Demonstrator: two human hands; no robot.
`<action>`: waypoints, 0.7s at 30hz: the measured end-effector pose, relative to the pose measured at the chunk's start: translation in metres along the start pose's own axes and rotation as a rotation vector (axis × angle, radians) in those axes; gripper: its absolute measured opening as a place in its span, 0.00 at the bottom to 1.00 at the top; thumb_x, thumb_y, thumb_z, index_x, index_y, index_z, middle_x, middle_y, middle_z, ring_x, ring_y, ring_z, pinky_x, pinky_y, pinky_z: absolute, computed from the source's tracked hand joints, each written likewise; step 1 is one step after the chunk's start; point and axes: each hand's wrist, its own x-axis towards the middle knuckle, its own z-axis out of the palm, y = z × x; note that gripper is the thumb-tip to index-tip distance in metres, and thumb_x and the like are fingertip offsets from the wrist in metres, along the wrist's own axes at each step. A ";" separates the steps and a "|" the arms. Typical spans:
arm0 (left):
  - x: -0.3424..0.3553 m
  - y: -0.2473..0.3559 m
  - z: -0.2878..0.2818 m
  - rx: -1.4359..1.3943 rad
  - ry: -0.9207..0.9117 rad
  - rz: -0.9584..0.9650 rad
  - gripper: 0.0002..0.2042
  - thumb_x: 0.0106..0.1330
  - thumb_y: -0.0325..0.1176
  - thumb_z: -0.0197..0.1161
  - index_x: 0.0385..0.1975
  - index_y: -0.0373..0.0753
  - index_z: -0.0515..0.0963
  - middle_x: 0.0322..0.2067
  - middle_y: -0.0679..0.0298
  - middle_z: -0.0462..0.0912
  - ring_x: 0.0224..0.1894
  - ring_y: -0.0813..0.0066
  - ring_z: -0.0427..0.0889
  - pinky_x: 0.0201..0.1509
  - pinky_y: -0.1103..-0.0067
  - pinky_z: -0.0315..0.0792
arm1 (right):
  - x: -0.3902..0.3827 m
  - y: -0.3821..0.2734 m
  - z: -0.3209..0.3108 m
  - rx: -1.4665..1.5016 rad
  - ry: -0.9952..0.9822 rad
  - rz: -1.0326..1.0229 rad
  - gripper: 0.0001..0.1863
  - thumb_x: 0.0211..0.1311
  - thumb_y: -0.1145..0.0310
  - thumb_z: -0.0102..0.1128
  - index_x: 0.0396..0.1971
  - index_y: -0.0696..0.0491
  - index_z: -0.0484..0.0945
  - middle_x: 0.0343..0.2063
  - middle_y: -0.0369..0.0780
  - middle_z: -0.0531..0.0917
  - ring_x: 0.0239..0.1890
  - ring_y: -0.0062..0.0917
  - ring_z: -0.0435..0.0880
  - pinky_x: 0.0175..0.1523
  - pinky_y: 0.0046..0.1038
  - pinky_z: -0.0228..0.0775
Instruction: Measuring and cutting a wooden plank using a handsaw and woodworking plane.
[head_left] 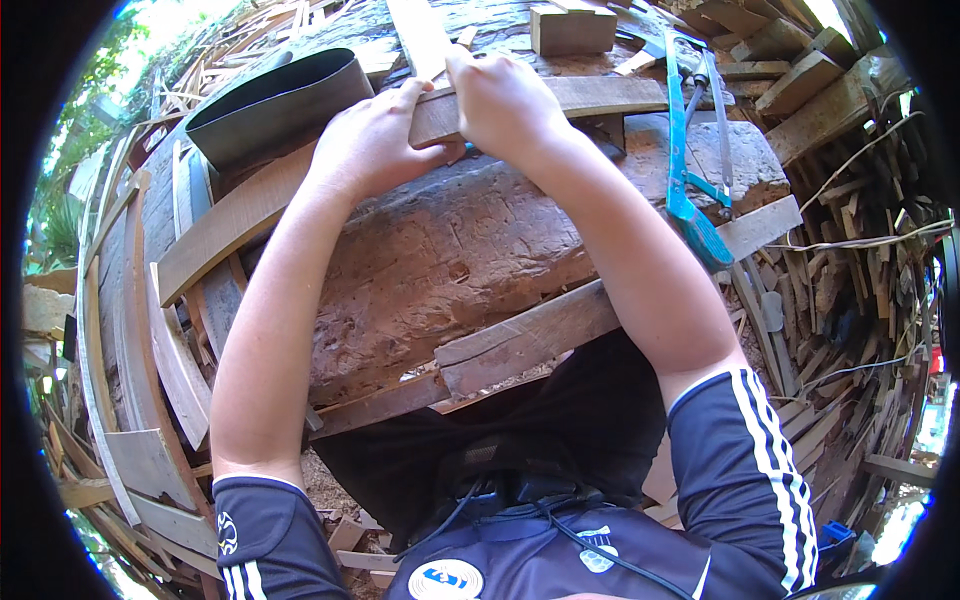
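Observation:
A long, slightly curved wooden board [610,95] lies across a thick, weathered timber [450,260] in front of me. Near the board's middle, my left hand [375,140] is closed over it, with the thumb along the near edge. Right beside it, my right hand [505,105] is closed in a fist against the same board; what its fingers hold is hidden. A small teal bit shows under that fist, too little to identify. Beyond both hands a pale wooden strip [418,35] runs away from me.
A dark, oval, open-topped container [290,115] stands to the left. On the right lies a teal-framed hand saw [677,150] beside other tools. A wooden block [572,30] sits at the back. Stacked offcuts [850,250] fill the right side, and long boards [135,330] lean at left.

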 end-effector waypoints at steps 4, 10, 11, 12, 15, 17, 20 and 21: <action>-0.002 -0.003 0.007 -0.061 0.003 0.002 0.46 0.57 0.69 0.67 0.68 0.40 0.70 0.57 0.49 0.83 0.58 0.56 0.84 0.64 0.66 0.76 | 0.020 0.010 0.017 -0.052 -0.030 0.003 0.10 0.57 0.74 0.59 0.36 0.60 0.85 0.32 0.52 0.88 0.37 0.44 0.91 0.47 0.41 0.84; -0.009 -0.004 -0.001 -0.037 -0.001 -0.040 0.43 0.58 0.67 0.67 0.65 0.40 0.71 0.53 0.48 0.85 0.55 0.54 0.85 0.62 0.65 0.78 | -0.009 -0.004 -0.001 0.005 -0.098 -0.009 0.13 0.55 0.74 0.61 0.40 0.60 0.83 0.33 0.53 0.88 0.38 0.46 0.90 0.48 0.41 0.83; -0.003 0.000 0.000 -0.031 0.001 -0.014 0.43 0.58 0.68 0.66 0.66 0.40 0.71 0.53 0.47 0.85 0.55 0.54 0.85 0.62 0.65 0.77 | -0.009 0.003 -0.002 0.026 -0.082 -0.012 0.13 0.55 0.75 0.60 0.41 0.60 0.82 0.33 0.54 0.88 0.38 0.46 0.90 0.48 0.42 0.83; -0.001 0.001 0.001 -0.021 -0.003 0.008 0.44 0.58 0.68 0.66 0.66 0.41 0.71 0.53 0.47 0.84 0.55 0.54 0.85 0.63 0.65 0.77 | -0.005 0.005 0.000 0.022 -0.092 -0.007 0.13 0.55 0.75 0.60 0.41 0.60 0.82 0.33 0.54 0.88 0.38 0.46 0.90 0.48 0.42 0.83; -0.004 -0.001 0.006 -0.022 0.024 0.008 0.44 0.59 0.69 0.65 0.68 0.42 0.70 0.54 0.49 0.84 0.56 0.54 0.85 0.64 0.65 0.76 | 0.014 0.008 0.012 0.034 -0.038 0.019 0.12 0.56 0.76 0.60 0.41 0.59 0.82 0.33 0.54 0.88 0.38 0.47 0.90 0.48 0.43 0.83; -0.005 -0.004 0.006 -0.045 0.002 -0.009 0.44 0.58 0.69 0.65 0.68 0.43 0.70 0.54 0.50 0.84 0.57 0.55 0.84 0.64 0.65 0.76 | 0.014 0.011 0.014 0.022 -0.027 0.007 0.12 0.56 0.75 0.60 0.41 0.58 0.82 0.33 0.54 0.88 0.39 0.47 0.90 0.48 0.43 0.83; -0.009 -0.008 0.004 -0.036 -0.009 -0.027 0.43 0.59 0.68 0.65 0.68 0.43 0.70 0.55 0.50 0.84 0.57 0.56 0.84 0.64 0.65 0.76 | 0.002 0.006 0.011 0.055 -0.013 -0.064 0.09 0.59 0.74 0.58 0.39 0.57 0.81 0.31 0.55 0.86 0.38 0.49 0.89 0.46 0.46 0.81; -0.009 -0.006 0.003 -0.041 -0.009 -0.046 0.43 0.59 0.68 0.65 0.68 0.43 0.70 0.55 0.50 0.84 0.57 0.56 0.84 0.64 0.65 0.76 | -0.005 0.008 0.006 0.085 -0.002 -0.109 0.07 0.63 0.73 0.56 0.38 0.57 0.80 0.29 0.55 0.85 0.37 0.51 0.87 0.45 0.48 0.79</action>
